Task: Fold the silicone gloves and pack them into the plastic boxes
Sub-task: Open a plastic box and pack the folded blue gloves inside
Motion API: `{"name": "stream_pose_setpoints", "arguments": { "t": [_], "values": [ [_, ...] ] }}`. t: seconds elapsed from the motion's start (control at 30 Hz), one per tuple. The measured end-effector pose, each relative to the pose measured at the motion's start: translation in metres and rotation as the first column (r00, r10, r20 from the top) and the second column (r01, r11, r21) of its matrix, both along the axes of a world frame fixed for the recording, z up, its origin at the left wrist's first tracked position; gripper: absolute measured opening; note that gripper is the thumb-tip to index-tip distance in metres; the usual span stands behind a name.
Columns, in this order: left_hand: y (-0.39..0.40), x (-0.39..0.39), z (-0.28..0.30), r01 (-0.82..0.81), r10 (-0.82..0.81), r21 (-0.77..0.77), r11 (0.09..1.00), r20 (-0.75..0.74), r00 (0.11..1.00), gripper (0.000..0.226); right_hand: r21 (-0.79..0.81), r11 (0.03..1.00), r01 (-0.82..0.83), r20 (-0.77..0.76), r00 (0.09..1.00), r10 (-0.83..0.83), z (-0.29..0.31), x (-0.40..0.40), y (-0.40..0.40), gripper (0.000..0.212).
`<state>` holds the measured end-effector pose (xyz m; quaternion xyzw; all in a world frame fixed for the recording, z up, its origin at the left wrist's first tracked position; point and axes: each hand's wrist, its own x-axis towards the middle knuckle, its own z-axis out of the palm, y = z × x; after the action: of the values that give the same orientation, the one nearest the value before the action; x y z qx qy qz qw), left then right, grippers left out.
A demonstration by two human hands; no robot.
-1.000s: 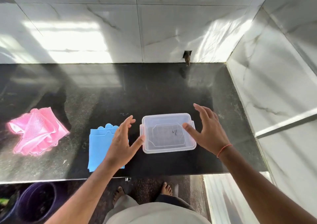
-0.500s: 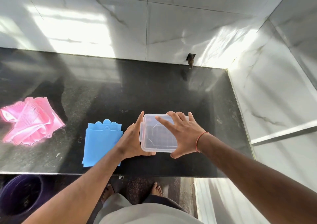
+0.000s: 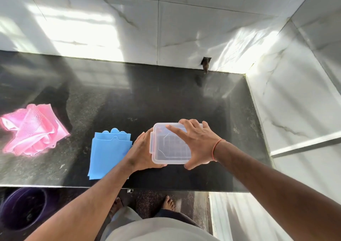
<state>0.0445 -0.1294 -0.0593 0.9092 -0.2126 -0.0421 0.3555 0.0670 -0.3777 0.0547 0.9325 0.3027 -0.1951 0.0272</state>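
Now both hands have closed in: the left hand and right hand clasp the lidded box, probably to open it for the folded blue gloves.

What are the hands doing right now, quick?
Left hand: gripping the left side of the clear plastic box.
Right hand: spread over the box's lid, holding it from the top and right.

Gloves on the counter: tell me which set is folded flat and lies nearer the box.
The blue gloves, a neat flat rectangle right beside the left hand at the plastic box. The pink gloves lie crumpled, far left.
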Motion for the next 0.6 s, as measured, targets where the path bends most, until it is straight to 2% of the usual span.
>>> {"name": "stream_pose_setpoints", "arguments": {
  "t": [0.2, 0.3, 0.4, 0.47, 0.6],
  "values": [
    [-0.002, 0.000, 0.000, -0.010, 0.009, 0.059, 0.998, 0.016, 1.000, 0.096, 0.012, 1.000, 0.006, -0.016, 1.000, -0.006, -0.001, 0.002, -0.003, 0.142],
    [-0.001, 0.001, -0.001, 0.008, -0.008, 0.082, 0.997, 0.003, 1.000, 0.090, 0.088, 0.995, 0.042, -0.065, 0.997, -0.036, 0.002, 0.007, -0.007, 0.139],
    [-0.002, 0.003, -0.004, 0.053, -0.051, 0.090, 0.995, -0.034, 0.998, 0.082, 0.241, 0.958, 0.158, -0.206, 0.973, -0.109, 0.010, 0.023, -0.018, 0.130],
    [-0.002, 0.004, -0.004, 0.026, -0.024, 0.057, 0.998, -0.036, 0.999, 0.087, 0.316, 0.917, 0.242, -0.300, 0.943, -0.145, 0.016, 0.034, -0.028, 0.123],
    [-0.003, 0.004, -0.002, 0.014, -0.013, 0.020, 1.000, -0.024, 1.000, 0.094, 0.408, 0.765, 0.499, -0.500, 0.823, -0.270, 0.027, 0.042, -0.062, 0.111]
  ]
}}
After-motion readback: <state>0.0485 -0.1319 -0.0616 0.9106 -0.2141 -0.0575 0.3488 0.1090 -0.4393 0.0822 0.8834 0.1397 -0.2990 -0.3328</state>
